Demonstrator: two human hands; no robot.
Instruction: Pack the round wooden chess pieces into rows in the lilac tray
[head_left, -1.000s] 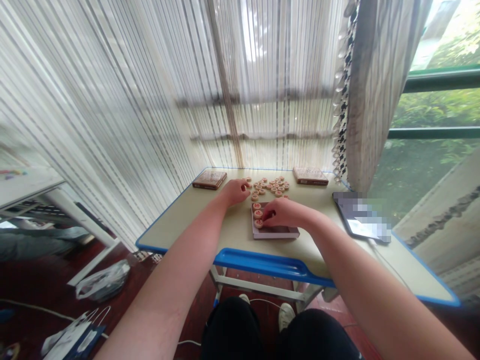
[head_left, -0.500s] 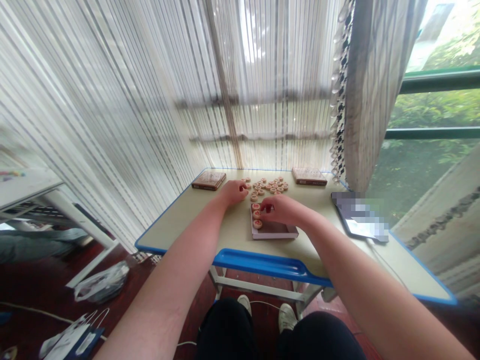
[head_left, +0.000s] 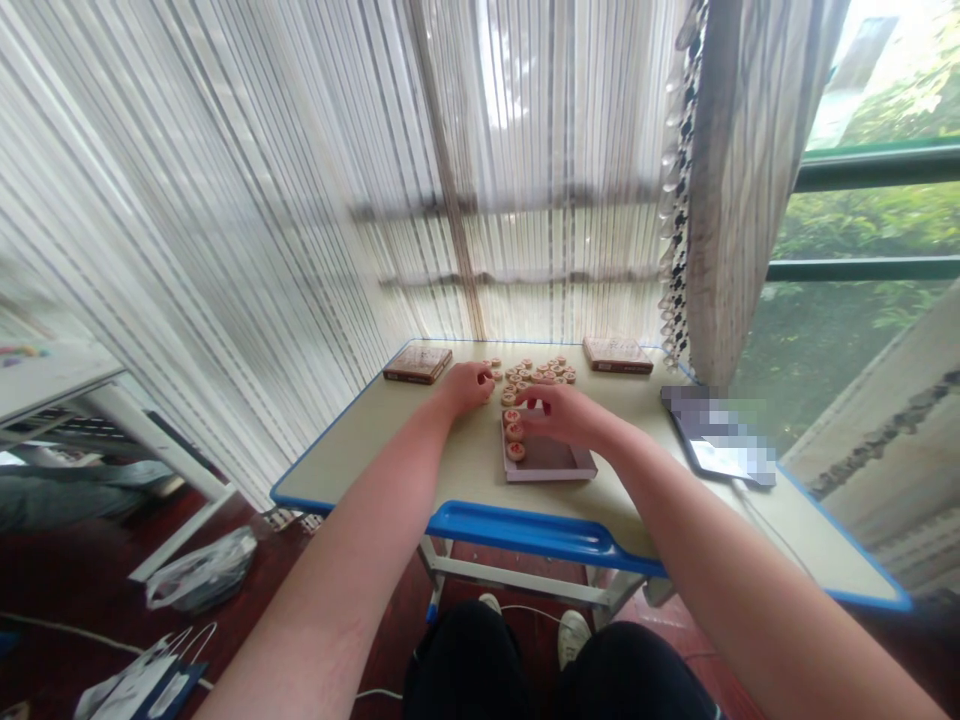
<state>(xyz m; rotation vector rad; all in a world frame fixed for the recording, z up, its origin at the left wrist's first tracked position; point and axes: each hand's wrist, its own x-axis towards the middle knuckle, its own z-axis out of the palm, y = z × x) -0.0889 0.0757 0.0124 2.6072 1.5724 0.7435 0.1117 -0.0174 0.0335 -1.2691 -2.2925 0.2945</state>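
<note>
Three round wooden pieces with red characters stand in a column along the left side of a shallow open box. My right hand hovers over the box's back part, thumb and fingers apart, its fingertips near a loose piece just behind the box. Beyond it lies a spread of round wooden pieces. My left hand rests on the table left of these pieces, its fingers curled; whether something is between them is too small to tell.
Flat brown boxes lie at the table's back left and back right. A dark tablet-like device with a cable is on the right. The blue tray edge runs along the front.
My right hand has moved slightly back, from the pieces in the box towards the loose piece behind it. My left hand has barely moved.
</note>
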